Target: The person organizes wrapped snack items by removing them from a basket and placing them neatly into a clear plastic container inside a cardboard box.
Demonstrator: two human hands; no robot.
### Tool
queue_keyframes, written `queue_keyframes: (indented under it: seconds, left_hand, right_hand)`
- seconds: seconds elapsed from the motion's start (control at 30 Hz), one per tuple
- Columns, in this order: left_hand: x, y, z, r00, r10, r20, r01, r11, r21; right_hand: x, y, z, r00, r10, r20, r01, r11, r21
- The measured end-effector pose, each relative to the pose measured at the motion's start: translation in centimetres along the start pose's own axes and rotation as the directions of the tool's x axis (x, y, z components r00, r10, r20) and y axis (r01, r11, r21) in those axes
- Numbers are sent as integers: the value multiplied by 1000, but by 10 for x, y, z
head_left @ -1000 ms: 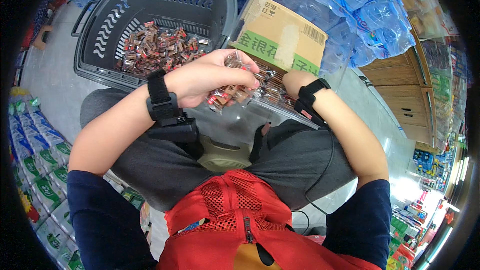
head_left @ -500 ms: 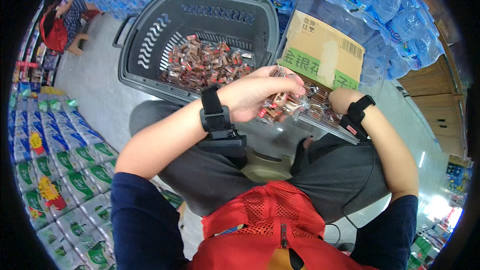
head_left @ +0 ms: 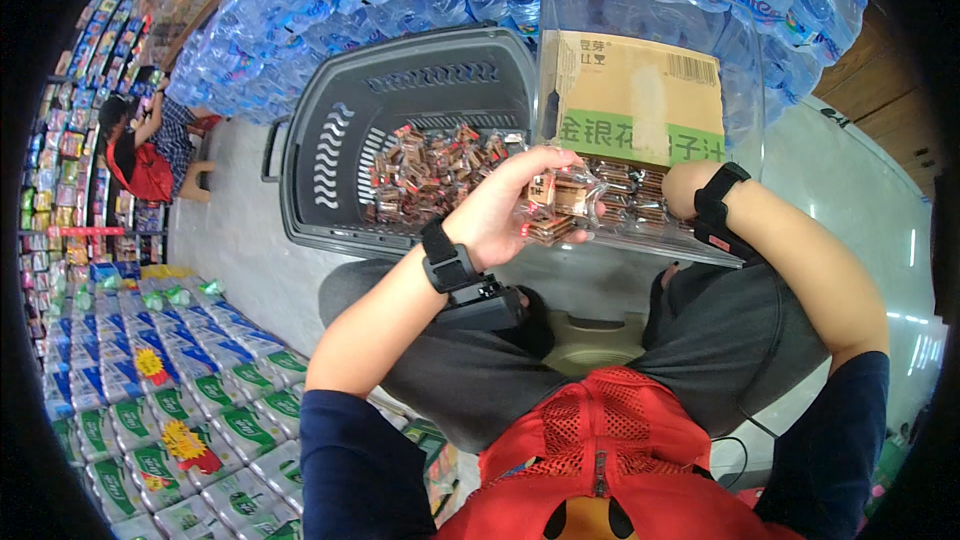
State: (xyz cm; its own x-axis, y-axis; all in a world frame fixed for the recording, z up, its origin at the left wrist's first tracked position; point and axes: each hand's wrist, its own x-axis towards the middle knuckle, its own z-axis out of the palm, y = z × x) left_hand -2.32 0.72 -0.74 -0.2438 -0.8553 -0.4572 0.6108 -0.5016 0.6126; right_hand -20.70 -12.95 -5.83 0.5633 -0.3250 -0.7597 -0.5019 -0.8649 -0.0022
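My left hand (head_left: 505, 205) is curled round several small brown snacks in clear wrappers (head_left: 562, 198), between the basket and the box. My right hand (head_left: 690, 188) reaches into a clear plastic box (head_left: 690, 248), against wrapped snacks (head_left: 628, 190) set in rows there; its fingers are hidden. A brown and green cardboard carton (head_left: 640, 80) stands in the box behind those rows. To the left is a dark grey plastic basket (head_left: 310, 165) with a loose heap of similar wrapped snacks (head_left: 430, 172). Both wrists wear black straps.
Shrink-wrapped water bottles (head_left: 400, 20) are stacked behind the basket and box. At lower left lie green and blue packs (head_left: 190, 410). A person in a red vest (head_left: 150, 155) crouches by shelves at far left. A wooden cabinet (head_left: 880, 75) stands at right.
The whole view has shifted, with the basket and box now squarer to me. My left hand still holds its snacks, now turned more into sight. The right hand stays in the box.
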Motion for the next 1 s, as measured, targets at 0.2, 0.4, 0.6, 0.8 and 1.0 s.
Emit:
queue_keyframes:
  seconds: [0.2, 0.4, 0.6, 0.8, 1.0]
  left_hand:
    - [9, 4, 3, 999, -2, -39, 4, 999, 43]
    - [33, 21, 13, 997, 44, -59, -37, 993, 114]
    - [91, 16, 25, 997, 68, -26, -68, 998, 1]
    - [144, -9, -1, 985, 96, -142, -92, 995, 35]
    - [148, -8, -12, 987, 19, -158, -23, 999, -28]
  right_hand:
    - [8, 4, 11, 999, -25, 21, 26, 999, -36]
    - [17, 4, 17, 999, 8, 42, -5, 998, -62]
    - [28, 0, 17, 997, -73, 35, 79, 978, -194]
    - [35, 5, 32, 999, -33, 18, 36, 980, -196]
    - [20, 7, 26, 998, -51, 47, 60, 978, -198]
